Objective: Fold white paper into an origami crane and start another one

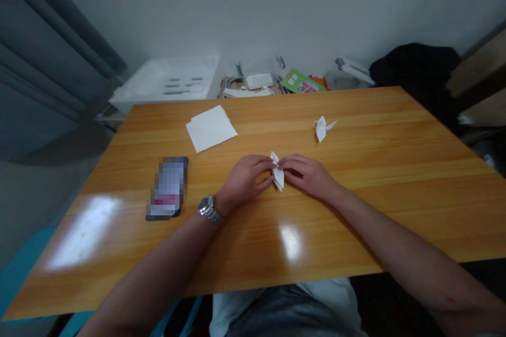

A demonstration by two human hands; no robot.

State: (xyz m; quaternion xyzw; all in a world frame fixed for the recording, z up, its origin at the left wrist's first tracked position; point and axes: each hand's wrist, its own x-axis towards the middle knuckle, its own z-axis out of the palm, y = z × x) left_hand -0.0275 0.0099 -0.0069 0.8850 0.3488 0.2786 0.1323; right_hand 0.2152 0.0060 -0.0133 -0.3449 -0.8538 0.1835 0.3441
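Note:
Between my hands, over the middle of the wooden table (253, 242), is a small folded white paper (279, 179) with pointed ends. My left hand (253, 175), with a metal watch (211, 209) on its wrist, pinches the folded paper from the left. From the right, the fingers of my right hand (306, 174) close on the same paper near its middle. Farther back to the right stands a finished-looking folded paper crane (322, 129). White paper sheets (211, 127) lie flat at the back left, slightly overlapping.
A phone (169, 187) with a blurred screen lies left of my left arm. Beyond the table's far edge are a white plastic tray (169, 81), a green booklet (302, 81) and a black cloth-like heap (415, 73). A grey curtain (43, 47) hangs at the left.

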